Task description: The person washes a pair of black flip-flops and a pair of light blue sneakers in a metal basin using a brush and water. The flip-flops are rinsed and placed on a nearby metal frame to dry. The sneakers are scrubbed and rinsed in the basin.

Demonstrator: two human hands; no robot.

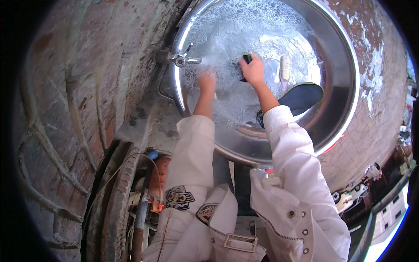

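Note:
My right hand (253,70) grips a small black item (247,59) with a greenish edge, just over the foamy water in a round steel basin (352,65). My left hand (207,80) is blurred by spray below a metal tap (180,61), and its fingers are partly hidden. What it holds, if anything, does not show. To the right of my right hand a scrubbing brush (285,67) with pale bristles lies in the basin. A dark, sole-shaped piece with a green edge (302,95), perhaps an insole, rests by my right sleeve, which hides part of it.
A rough brick wall (124,42) rises on the left beside the tap. Below it stand a worn tyre (119,196) and an orange cylinder (159,175). Brick paving (376,108) spreads to the right, with a parked vehicle (343,199) farther off.

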